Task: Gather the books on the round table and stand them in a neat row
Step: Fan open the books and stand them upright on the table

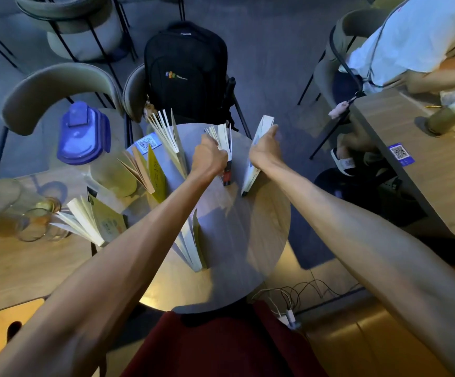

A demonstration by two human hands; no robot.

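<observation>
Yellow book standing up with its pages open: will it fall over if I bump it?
Probably. The yellow book stands on end with its pages fanned apart, so a sideways nudge may tip it. Its cover looks thin, so it is likely light and a bit floppy when lifted.

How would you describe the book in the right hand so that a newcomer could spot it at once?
Find the round grey wooden table in the middle of the view and go to its far right side, right of the black backpack. There the right hand grips a tall white-covered book standing on end. It alone is closed; the other books fan open.
</observation>
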